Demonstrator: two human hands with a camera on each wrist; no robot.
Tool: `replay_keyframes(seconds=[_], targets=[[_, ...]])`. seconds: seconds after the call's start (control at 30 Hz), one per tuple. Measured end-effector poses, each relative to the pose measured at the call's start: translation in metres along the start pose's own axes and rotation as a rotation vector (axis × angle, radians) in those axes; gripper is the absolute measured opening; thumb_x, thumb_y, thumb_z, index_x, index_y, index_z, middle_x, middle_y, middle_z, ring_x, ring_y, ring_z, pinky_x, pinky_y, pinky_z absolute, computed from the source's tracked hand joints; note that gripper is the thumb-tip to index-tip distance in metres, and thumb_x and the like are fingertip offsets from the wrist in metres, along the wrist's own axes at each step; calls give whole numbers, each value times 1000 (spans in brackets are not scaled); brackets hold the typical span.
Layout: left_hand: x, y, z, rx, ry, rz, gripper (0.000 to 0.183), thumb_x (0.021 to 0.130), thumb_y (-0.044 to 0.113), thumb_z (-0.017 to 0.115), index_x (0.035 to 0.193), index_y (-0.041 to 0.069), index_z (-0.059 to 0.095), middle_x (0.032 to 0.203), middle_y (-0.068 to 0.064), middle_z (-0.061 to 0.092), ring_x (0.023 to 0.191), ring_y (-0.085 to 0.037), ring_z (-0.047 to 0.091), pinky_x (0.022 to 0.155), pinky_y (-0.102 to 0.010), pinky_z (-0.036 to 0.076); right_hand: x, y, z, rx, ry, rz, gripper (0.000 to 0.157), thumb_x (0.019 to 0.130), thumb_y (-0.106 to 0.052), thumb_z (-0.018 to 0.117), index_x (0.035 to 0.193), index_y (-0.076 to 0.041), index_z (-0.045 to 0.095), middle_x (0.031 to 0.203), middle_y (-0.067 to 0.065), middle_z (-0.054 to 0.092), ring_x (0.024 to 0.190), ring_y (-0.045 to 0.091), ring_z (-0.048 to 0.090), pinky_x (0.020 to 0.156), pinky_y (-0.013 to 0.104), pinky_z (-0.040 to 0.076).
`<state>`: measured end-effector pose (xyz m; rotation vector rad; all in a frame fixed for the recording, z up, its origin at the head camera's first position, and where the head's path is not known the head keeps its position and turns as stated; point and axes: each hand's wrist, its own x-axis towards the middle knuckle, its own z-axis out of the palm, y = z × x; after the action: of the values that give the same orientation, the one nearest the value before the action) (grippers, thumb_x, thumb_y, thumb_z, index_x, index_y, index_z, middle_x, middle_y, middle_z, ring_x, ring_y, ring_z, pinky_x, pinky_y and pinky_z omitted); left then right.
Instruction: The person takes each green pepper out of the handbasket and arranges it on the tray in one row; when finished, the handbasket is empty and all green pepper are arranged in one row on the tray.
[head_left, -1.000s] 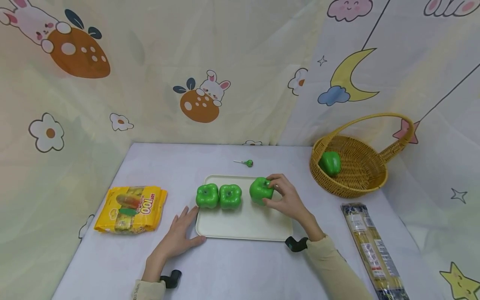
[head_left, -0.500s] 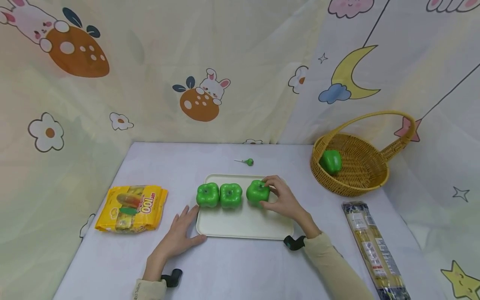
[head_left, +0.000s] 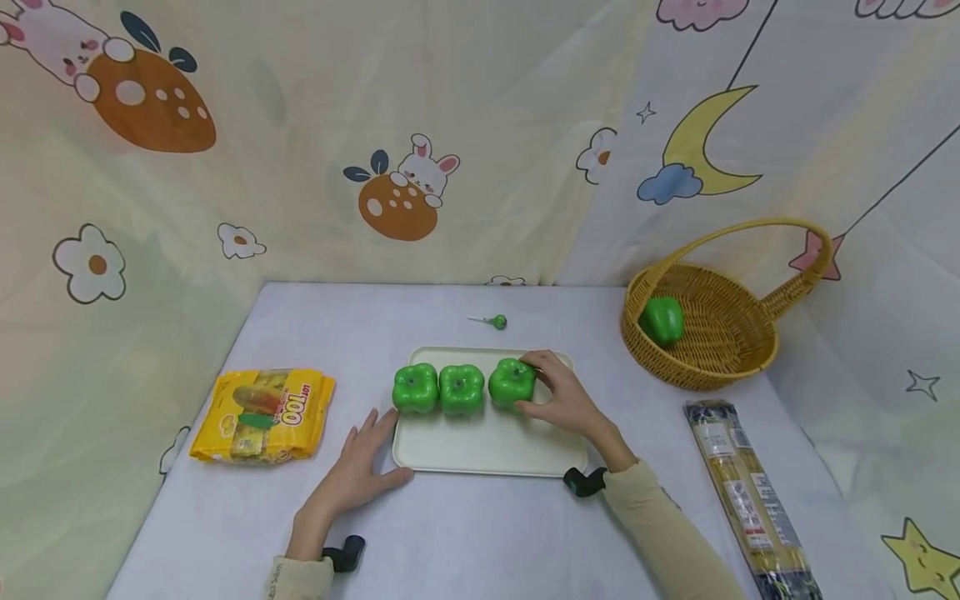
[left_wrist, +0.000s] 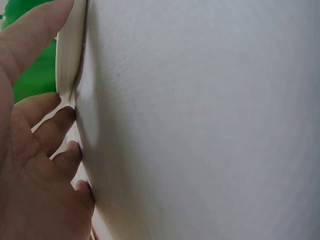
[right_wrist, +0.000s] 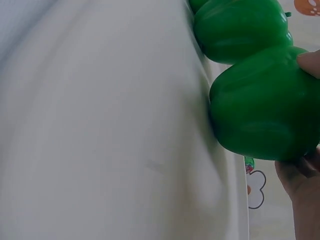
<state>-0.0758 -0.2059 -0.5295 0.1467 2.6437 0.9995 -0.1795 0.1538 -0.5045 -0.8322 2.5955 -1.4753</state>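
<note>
In the head view my right hand (head_left: 558,398) grips a green bell pepper (head_left: 511,382) over the right half of a white tray (head_left: 480,450). The right wrist view has thumb and fingers around that pepper (right_wrist: 265,107), low at the tray surface. Two more green peppers, a left one (head_left: 415,388) and a middle one (head_left: 461,389), sit side by side on the tray, a small gap from the gripped one. My left hand (head_left: 358,471) rests at the tray's left edge with fingers spread; the left wrist view shows its fingertips (left_wrist: 65,117) by the rim.
A wicker basket (head_left: 731,333) holding another green pepper (head_left: 662,321) stands at the back right. A yellow snack pack (head_left: 262,417) lies left, a long noodle-like package (head_left: 750,500) right. Behind the tray is a small green-headed stick (head_left: 497,322).
My right hand has moved the gripped pepper leftward, closer to the two others on the tray. The left hand stays in place at the tray's edge.
</note>
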Motion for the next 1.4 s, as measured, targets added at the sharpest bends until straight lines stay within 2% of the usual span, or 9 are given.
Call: replay_keyframes(seconds=[0.23,0.53,0.93,1.23,1.4], targets=[[2,0,-1,8,2,-6,104,82,50,79,162,23,19,170,-6,20,160,-34,3,129,-62,-3,2,-1,-1,-25,-20,13,68,79,-14,83,139,-9,52,140,11,52,132,31,53,117,49,45],[2,0,-1,12,0,-3,104,82,50,78,162,23,19,170,-6,20,160,-34,4,128,-62,-2,4,-2,-2,23,-67,13,69,78,-9,83,139,-10,51,142,11,52,135,31,52,120,45,42],[1,-1,0,14,-7,-9,104,82,51,78,162,23,18,170,-6,19,160,-34,3,129,-61,-3,6,-6,-2,18,-116,9,65,77,-10,83,135,-12,52,136,7,55,130,28,56,117,46,46],[0,-1,0,13,-9,-12,104,82,49,79,162,22,19,170,-6,20,160,-34,4,129,-61,-2,6,-8,-1,78,-153,22,68,75,-6,83,135,-4,52,135,15,54,131,33,55,118,48,44],[0,-2,1,13,-6,-4,103,83,49,78,162,23,18,170,-5,20,160,-34,4,129,-61,-2,6,-8,0,46,-159,31,73,76,-9,83,139,-5,48,138,13,53,133,32,54,119,48,43]])
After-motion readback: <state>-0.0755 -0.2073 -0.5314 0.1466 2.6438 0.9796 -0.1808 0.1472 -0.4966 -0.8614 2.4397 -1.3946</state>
